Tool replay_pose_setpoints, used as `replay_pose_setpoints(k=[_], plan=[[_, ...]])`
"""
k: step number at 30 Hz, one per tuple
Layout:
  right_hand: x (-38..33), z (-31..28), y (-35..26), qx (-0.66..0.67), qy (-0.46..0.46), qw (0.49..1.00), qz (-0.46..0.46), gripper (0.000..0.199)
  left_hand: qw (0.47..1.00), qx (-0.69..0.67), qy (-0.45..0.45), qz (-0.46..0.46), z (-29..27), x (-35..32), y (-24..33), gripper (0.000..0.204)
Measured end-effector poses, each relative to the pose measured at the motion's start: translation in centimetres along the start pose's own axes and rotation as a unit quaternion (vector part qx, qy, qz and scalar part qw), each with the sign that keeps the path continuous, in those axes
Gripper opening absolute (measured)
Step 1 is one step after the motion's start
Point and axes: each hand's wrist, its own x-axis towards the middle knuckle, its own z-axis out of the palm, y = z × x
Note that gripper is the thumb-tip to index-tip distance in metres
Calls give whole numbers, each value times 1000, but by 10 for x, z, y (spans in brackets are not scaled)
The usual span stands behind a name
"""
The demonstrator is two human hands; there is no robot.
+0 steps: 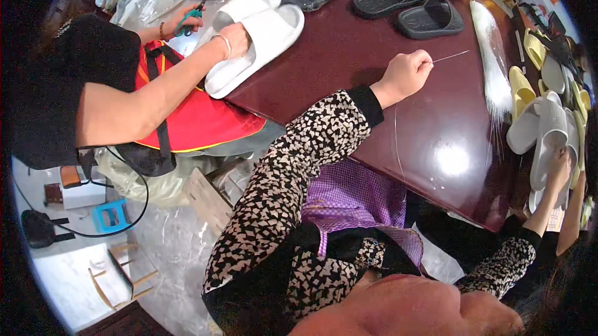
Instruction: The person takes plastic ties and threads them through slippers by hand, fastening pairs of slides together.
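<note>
My left grip (407,75) is clamped on a thin pale strand (450,57), above the bench (367,49); glossy dark red surface stretches between that grip and the black slippers (430,21) beyond, with a bundle of white strands (489,56) to its right; the near edge passes beneath my left sleeve (317,127); my right grip (559,170) is at the grey slippers (548,133), and I cannot tell whether it has closed on one; any marking on them is too small for me to read.
</note>
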Motion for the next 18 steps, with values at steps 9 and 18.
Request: replay_pose_setpoints(k=[9, 18], plan=[[-31, -13, -2, 15, 49, 997, -54, 36, 999, -43, -11, -21, 13, 1, 0, 9], [-54, -36, -50, 26, 44, 999, -18, 38, 959, -191, -73, -196, 16, 1, -6, 10]])
